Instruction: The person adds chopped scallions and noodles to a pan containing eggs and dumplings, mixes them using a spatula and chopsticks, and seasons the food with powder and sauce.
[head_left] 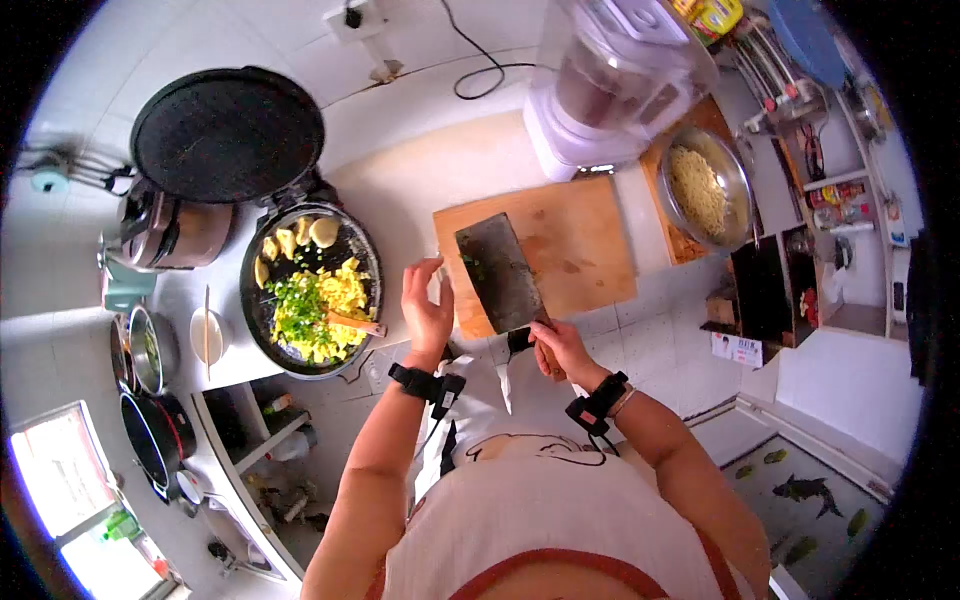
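Observation:
My right hand is wrapped round the wooden handle of a cleaver. The broad dark blade lies over the left half of a wooden cutting board, with a few green bits stuck on it. My left hand is at the board's left edge, thumb and fingers apart, holding nothing. Left of it sits a round electric griddle pan with chopped green onion, yellow scrambled egg and several pale dumpling-like pieces. A wooden spatula rests in the pan.
The griddle's black lid stands raised behind the pan. A white bowl with chopsticks is at the left. A blender-like appliance stands behind the board, and a metal bowl of noodle-like food is at the right.

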